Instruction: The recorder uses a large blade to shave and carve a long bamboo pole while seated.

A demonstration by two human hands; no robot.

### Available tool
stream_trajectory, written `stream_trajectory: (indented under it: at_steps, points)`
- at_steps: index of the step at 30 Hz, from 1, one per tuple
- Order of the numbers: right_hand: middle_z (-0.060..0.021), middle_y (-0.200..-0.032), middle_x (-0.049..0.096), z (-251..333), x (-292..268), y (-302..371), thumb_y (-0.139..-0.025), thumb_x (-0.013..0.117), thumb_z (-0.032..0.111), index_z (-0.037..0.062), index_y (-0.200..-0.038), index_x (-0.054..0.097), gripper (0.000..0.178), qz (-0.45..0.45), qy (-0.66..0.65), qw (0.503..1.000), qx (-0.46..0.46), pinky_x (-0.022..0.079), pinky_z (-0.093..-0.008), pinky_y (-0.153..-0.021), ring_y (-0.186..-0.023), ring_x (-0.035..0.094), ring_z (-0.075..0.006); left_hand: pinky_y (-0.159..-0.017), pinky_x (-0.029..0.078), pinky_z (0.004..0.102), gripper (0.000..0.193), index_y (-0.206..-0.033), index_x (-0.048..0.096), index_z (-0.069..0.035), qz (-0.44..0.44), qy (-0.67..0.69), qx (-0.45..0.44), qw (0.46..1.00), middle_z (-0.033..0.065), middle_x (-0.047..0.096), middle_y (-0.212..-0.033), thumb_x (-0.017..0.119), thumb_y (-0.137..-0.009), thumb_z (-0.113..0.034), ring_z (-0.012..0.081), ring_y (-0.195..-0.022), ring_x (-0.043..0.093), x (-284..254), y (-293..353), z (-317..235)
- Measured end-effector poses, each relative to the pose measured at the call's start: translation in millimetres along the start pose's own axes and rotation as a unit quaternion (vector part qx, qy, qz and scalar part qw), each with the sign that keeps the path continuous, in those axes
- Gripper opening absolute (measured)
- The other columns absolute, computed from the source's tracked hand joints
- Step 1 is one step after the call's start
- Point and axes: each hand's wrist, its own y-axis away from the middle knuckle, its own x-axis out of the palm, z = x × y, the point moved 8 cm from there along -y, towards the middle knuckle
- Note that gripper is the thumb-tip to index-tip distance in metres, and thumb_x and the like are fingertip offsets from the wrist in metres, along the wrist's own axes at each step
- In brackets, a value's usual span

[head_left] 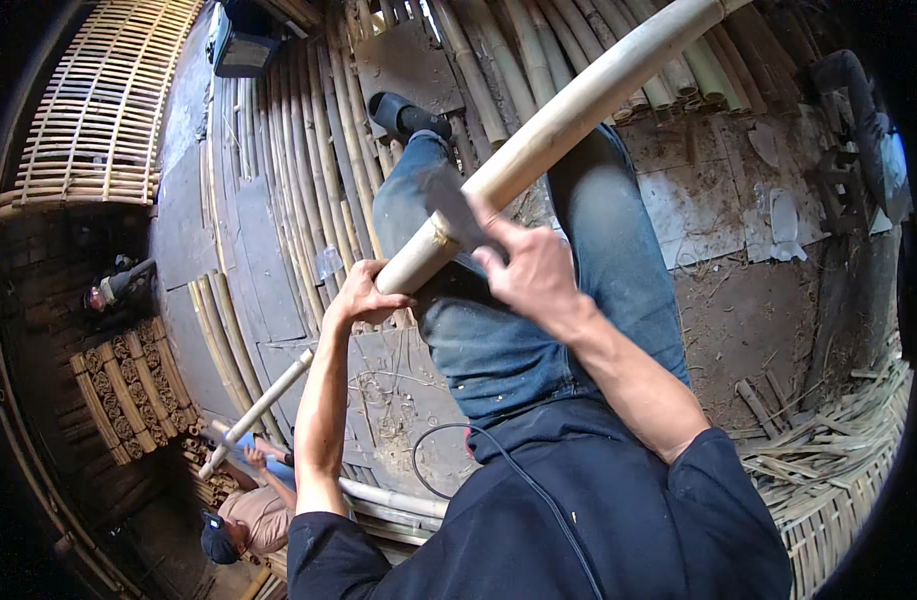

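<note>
A thick pale bamboo pole (pixel 577 112) slants across my lap, from the upper right down to my left hand (pixel 366 296). That hand is closed around the pole's lower end, thumb along its side. My right hand (pixel 535 272) is closed on a knife, its grip mostly hidden in the fist. The dark, broad knife blade (pixel 453 207) is smeared by motion and lies across the pole at a rough, yellowish ring, between my two hands. Beneath the pole are my legs in blue jeans (pixel 599 230), knees bent.
Many bamboo poles (pixel 319 150) lie side by side ahead. A woven bamboo panel (pixel 99 100) stands far left. At lower left a person in a cap (pixel 254 520) holds another pole (pixel 264 408). Bundled bamboo pieces (pixel 134 390) are stacked nearby. Split strips (pixel 829 460) heap at right.
</note>
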Motion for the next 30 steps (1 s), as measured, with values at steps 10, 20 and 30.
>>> stream_trajectory:
  at_steps: [10,20,30]
  points:
    - [-0.0239,-0.084,0.077,15.3,39.6,10.9,-0.092,0.080,0.026,0.0369,-0.166,0.046,0.081,0.134,0.029,0.990,0.034,0.065,-0.0534,-0.075,-0.074,0.077,-0.0425,-0.084,0.060,0.0376,0.067,-0.110,0.080,0.004,0.008,0.021,0.011,1.000,0.0138,0.080,-0.092,0.099,-0.065,-0.042,0.0187,-0.087,0.076,6.0,-2.8,14.0]
    - [-0.0228,-0.076,0.074,5.2,45.3,17.0,-0.090,0.081,0.027,0.0375,-0.164,0.049,0.081,0.097,0.077,0.992,-0.013,0.064,-0.0510,-0.073,-0.070,0.076,-0.0419,-0.076,0.060,0.0338,0.052,-0.102,0.079,0.004,0.067,0.089,-0.016,0.994,0.0042,0.078,-0.084,0.098,-0.069,-0.032,0.0132,-0.080,0.073,10.0,-12.0,10.0]
    - [-0.0171,-0.077,0.078,10.3,29.3,6.9,-0.095,0.080,0.022,0.0243,-0.169,0.041,0.084,0.039,0.100,0.992,-0.065,0.066,-0.0461,-0.063,-0.062,0.075,-0.0315,-0.076,0.057,0.0318,0.057,-0.102,0.075,0.006,0.126,0.195,-0.118,0.966,0.0032,0.073,-0.089,0.102,-0.063,-0.027,0.0123,-0.086,0.068,9.4,-9.0,65.3]
